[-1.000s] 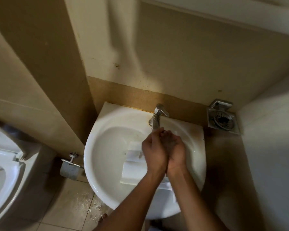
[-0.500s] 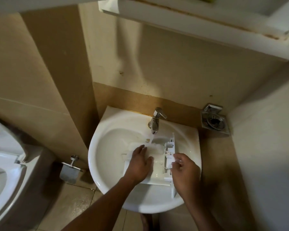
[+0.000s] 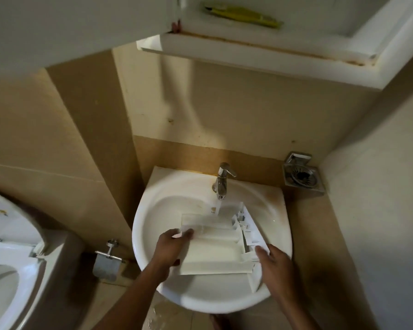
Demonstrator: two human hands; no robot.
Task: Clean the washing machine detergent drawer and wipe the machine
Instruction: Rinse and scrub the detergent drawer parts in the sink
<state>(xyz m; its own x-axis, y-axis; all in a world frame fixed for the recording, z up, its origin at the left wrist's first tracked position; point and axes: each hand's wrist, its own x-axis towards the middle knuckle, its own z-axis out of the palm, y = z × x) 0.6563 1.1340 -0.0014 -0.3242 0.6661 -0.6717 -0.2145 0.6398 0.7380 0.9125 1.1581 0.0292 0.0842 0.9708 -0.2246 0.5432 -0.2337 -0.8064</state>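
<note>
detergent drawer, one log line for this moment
stage: rinse | detergent drawer: in sink, under running tap | left hand: grips left end | right hand: grips right end

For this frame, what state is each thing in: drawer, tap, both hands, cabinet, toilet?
detergent drawer, out of the machine, held in the sink, its far end under the stream.
tap, running.
left hand, grips the drawer's left end.
right hand, holds its front-panel end.
cabinet, door open.
toilet, lid up, seat down.
</note>
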